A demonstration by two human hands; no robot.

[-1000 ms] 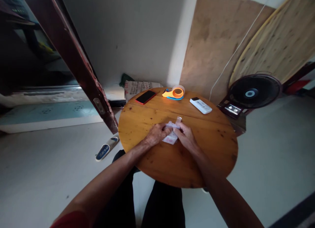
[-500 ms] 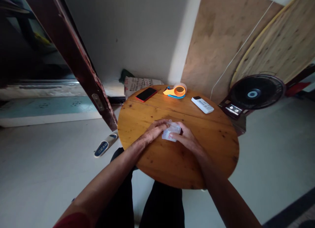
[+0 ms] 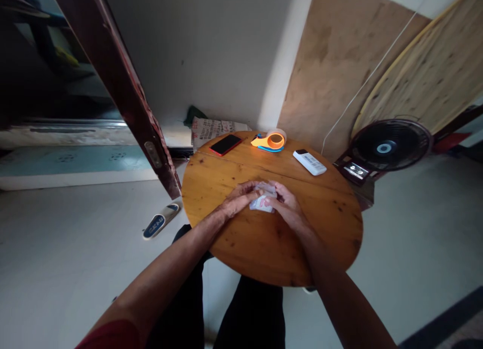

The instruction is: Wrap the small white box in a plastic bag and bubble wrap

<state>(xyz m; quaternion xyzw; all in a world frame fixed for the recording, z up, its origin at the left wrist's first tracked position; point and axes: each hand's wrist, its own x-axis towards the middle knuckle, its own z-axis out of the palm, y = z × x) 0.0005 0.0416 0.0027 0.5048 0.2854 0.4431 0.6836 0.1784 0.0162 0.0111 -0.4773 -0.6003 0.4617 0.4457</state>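
Note:
A small clear plastic packet [image 3: 261, 202] with white and pink contents lies on the round wooden table [image 3: 264, 243], near its middle. My left hand [image 3: 239, 199] presses on the packet's left side with curled fingers. My right hand [image 3: 287, 204] grips its right side, fingers folded over the top edge. Both hands hide most of the packet.
At the table's far edge lie a red phone [image 3: 225, 144], an orange tape dispenser [image 3: 272, 140] and a white remote [image 3: 310, 162]. A dark fan [image 3: 385, 148] stands to the right. A slipper [image 3: 160, 222] lies on the floor beside a slanting dark wooden beam [image 3: 124, 92].
A strip of the packet that stuck up between my hands a second ago is folded down. Both hands have closed in over the packet and stayed near the table's middle.

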